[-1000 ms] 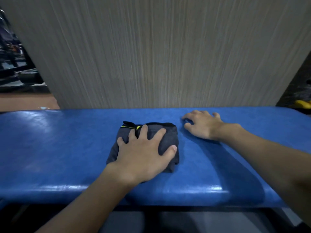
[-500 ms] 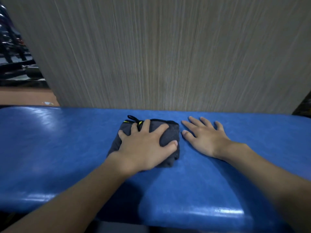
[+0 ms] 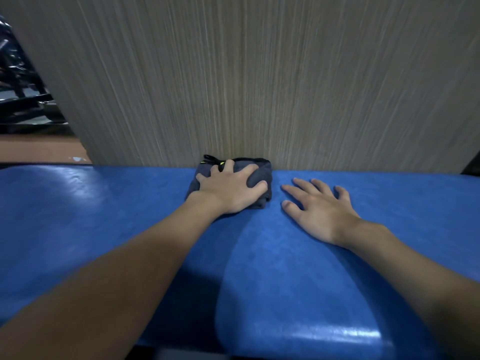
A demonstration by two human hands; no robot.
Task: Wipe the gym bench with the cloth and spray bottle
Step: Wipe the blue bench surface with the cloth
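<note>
- A tall panel (image 3: 259,81) with a pale, streaked wood-grain face fills most of the upper view and rises straight from behind the far edge of the desk, closing off everything beyond it.
- The desk (image 3: 78,216) is the padded gym bench: a glossy blue vinyl top running the full width of the view, with light glare at the far left and on the rounded near edge at the lower right.
- Left of the panel lies a strip of reddish-brown floor (image 3: 39,149), and above it dark metal frames (image 3: 23,100), too blurred to name.
- A dark corner (image 3: 471,165) shows at the right edge past the panel; what it holds cannot be told.
- Both bare forearms reach in from the near side and cast dark shadows on the blue padding.
- The right hand (image 3: 320,209) lies flat on the desk, palm down and fingers spread, holding nothing, just beside the cloth but apart from it.
- The left hand (image 3: 231,189) presses down on the cloth with fingers splayed over its top and the thumb curled against its right side.
- The cloth (image 3: 258,175) is a folded dark grey bundle at the far edge of the desk, up against the foot of the panel.
- A black loop with a small yellow-green mark (image 3: 214,160) sticks out at the far left corner of the cloth.
</note>
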